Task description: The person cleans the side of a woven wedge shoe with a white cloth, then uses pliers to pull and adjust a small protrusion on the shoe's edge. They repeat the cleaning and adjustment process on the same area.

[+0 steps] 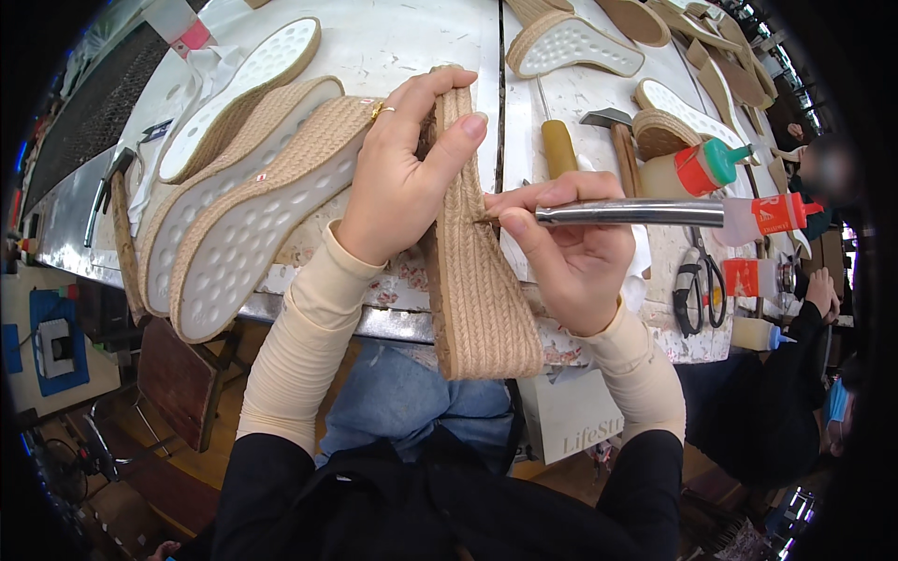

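Note:
My left hand (pixel 398 173) is closed around the upper part of a wedge shoe sole (pixel 482 309) covered in braided tan jute. The sole stands on edge over the table's front edge, its thick heel end toward me. In my right hand (pixel 580 262) is a slim tool with a shiny metal handle (pixel 645 213), pinched near its front and held level. Its narrow brownish tip meets the sole's braided side, or comes very close to it; my fingers partly cover that end, so its kind cannot be made out.
Several jute wedge soles (pixel 248 234) lie at left beside a hammer (pixel 122 215). At right are a yellow-handled awl (pixel 558 148), another hammer (pixel 622 140), glue bottles (pixel 687 170), black scissors (pixel 702 280) and more soles (pixel 575 47). A person in dark clothes (pixel 762 402) sits at far right.

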